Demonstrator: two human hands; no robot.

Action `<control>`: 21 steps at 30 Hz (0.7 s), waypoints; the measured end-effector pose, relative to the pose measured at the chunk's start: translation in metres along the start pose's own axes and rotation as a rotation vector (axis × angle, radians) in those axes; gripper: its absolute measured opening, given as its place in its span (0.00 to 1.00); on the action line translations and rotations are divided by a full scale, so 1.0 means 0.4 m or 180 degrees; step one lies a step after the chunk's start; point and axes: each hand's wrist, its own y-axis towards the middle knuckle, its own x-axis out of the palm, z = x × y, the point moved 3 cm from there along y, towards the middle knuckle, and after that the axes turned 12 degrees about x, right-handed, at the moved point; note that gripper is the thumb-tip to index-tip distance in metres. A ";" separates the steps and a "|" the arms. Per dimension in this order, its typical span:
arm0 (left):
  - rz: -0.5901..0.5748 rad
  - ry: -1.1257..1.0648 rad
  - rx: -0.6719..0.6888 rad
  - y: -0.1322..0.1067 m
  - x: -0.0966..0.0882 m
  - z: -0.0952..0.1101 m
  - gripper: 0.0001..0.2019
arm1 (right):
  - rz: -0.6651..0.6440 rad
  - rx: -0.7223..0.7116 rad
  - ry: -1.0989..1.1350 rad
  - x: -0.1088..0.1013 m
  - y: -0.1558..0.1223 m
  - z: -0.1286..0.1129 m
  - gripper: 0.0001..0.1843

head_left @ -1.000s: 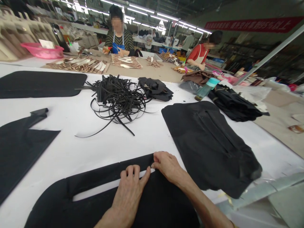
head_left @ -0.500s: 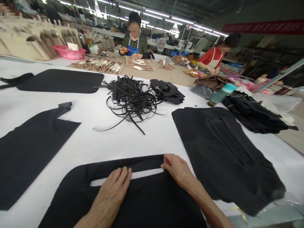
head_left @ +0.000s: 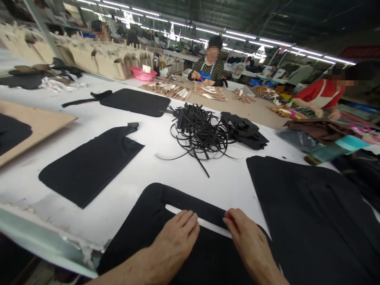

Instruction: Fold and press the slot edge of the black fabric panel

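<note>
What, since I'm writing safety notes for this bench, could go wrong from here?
The black panel might stretch or crease along its slot if the right hand, which seems to pinch the edge, pulled against the left hand resting on it. Loose strips lie tangled beyond, so a strand might snag. The tilted bottle could leak onto nearby dark fabric.

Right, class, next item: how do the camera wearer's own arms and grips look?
The left grip and right grip are human and ungloved, with jointed fingers; no rings can be made out. The left forearm and right forearm are bare too, tapering forward, with no sleeve, watch or marking in view.
</note>
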 end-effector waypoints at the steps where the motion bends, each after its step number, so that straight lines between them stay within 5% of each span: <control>1: 0.0100 0.0081 -0.0062 -0.017 -0.010 -0.003 0.18 | -0.0117 -0.0147 0.0198 0.005 -0.004 -0.040 0.07; 6: 0.0337 0.0506 -0.0459 -0.106 -0.014 -0.033 0.14 | -0.0498 -0.0871 0.0709 0.032 0.003 -0.242 0.06; 10: 0.0291 0.0652 -0.0699 -0.152 0.018 -0.053 0.16 | -0.0604 -0.1167 0.0716 0.062 0.043 -0.349 0.05; 15: 0.0210 0.0668 -0.0698 -0.174 0.041 -0.050 0.18 | -0.0660 -0.0925 0.0483 0.101 0.083 -0.384 0.04; 21: 0.0321 0.0761 -0.0629 -0.175 0.013 -0.054 0.18 | -0.0868 -0.0842 0.0536 0.111 0.090 -0.379 0.05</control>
